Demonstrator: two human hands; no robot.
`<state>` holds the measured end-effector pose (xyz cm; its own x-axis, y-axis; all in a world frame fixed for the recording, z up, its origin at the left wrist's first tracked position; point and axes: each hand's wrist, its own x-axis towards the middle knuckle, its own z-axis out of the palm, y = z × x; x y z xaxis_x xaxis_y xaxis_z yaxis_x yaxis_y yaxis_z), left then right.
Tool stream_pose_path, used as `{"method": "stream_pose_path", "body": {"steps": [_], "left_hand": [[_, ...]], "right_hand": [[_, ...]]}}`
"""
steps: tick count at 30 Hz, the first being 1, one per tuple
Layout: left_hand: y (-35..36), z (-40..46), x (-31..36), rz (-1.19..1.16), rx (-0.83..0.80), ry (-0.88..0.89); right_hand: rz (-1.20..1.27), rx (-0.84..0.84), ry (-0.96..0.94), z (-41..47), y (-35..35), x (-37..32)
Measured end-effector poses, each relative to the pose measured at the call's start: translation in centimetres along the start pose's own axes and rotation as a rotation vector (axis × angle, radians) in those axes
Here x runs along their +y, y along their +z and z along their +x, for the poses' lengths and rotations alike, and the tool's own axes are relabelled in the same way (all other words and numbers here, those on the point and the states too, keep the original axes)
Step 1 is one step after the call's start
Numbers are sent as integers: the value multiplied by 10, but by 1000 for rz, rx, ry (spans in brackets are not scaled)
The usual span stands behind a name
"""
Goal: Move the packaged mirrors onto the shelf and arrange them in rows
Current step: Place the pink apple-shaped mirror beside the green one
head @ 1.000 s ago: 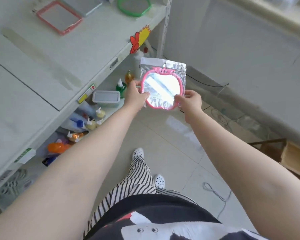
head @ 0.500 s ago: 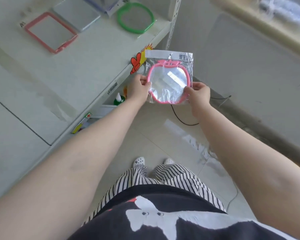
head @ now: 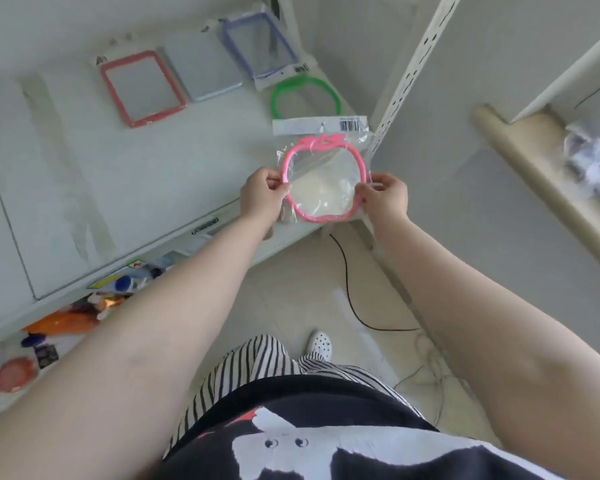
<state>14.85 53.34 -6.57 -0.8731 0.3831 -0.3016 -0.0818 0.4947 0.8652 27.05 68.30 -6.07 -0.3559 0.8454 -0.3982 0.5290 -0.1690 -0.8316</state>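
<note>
Head view: the left hand (head: 262, 195) and right hand (head: 385, 197) pinch the pink mirror (head: 323, 183) by its sides, in its clear bag, over the shelf's (head: 146, 174) front corner. At 12 o'clock lies a green mirror (head: 305, 98); three rectangular ones sit around 10 and 11 o'clock.

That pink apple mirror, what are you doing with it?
A person is holding the pink apple-shaped mirror, sealed in its clear bag, by its two sides: the left hand pinches one edge and the right hand pinches the other. It hangs over the front corner of the white shelf, not set down yet. Four packaged mirrors already lie there: a red one, a grey one, a blue one and a green round one.
</note>
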Motion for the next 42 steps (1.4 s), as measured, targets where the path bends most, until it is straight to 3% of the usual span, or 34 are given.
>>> {"method": "stream_pose_path", "body": {"steps": [10, 15, 27, 42], "left_hand": [[-46, 43, -8, -199, 286, -224], [-76, 78, -15, -286, 337, -321], [-83, 135, -10, -344, 338, -429], [-68, 133, -8, -171, 401, -467]], "right_hand": [[-206, -265, -181, 40, 75, -60], [-320, -349, -254, 55, 121, -84], [-456, -320, -284, 99, 160, -105], [-601, -321, -356, 105, 154, -99]]}}
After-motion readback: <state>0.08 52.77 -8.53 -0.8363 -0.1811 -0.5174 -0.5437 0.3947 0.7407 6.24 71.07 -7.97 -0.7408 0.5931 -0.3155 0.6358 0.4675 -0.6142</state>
